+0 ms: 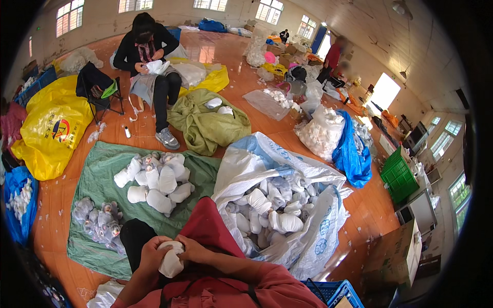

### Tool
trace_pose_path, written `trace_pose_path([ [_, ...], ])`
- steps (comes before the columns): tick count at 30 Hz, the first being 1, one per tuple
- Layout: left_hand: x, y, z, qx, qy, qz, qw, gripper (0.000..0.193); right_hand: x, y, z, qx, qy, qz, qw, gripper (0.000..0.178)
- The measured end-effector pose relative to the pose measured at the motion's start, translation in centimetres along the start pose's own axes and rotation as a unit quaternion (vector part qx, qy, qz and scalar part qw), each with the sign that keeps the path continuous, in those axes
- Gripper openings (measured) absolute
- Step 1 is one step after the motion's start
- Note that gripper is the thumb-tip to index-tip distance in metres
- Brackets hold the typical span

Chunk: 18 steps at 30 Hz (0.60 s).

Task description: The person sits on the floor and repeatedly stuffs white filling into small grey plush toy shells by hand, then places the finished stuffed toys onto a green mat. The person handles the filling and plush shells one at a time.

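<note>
Above my lap, my left hand (152, 253) and my right hand (195, 250) are both closed on a small white cloth pouch (172, 263). The fingers of both hands meet at its upper end, and what is inside it is hidden. In front of me a green sheet (95, 164) lies on the floor, bearing a pile of similar stuffed white pouches (160, 199). Several grey plush toys (102, 222) are heaped at its left. To the right, an open white woven sack (318, 246) holds many white and greyish pouches (280, 205).
A seated co-worker (149, 56) handles white cloth beyond the sheet, beside an olive sack (205, 126) and a folding chair (100, 90). A yellow sack (54, 128) stands at left. Toward the right are a blue sack (354, 154), a green crate (399, 175) and a cardboard box (393, 251).
</note>
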State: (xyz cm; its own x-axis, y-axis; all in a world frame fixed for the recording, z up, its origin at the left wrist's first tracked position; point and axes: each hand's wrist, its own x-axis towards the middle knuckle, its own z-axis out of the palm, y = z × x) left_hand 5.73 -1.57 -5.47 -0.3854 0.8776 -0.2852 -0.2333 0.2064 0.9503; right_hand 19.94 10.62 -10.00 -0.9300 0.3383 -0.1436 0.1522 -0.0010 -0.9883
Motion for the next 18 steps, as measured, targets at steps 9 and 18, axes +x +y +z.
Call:
trace_pose_path([
  [9,-0.4,1.5,2.8,0.433,-0.002,0.255,0.865,0.058,1.4,6.5,1.6,-0.035,0.189,-0.02,0.981,0.026],
  [18,-0.3,0.0,4.1,0.594,-0.023,0.283,0.753,0.048,5.6,9.7,1.4,0.035,0.204,-0.101,0.973,0.014],
])
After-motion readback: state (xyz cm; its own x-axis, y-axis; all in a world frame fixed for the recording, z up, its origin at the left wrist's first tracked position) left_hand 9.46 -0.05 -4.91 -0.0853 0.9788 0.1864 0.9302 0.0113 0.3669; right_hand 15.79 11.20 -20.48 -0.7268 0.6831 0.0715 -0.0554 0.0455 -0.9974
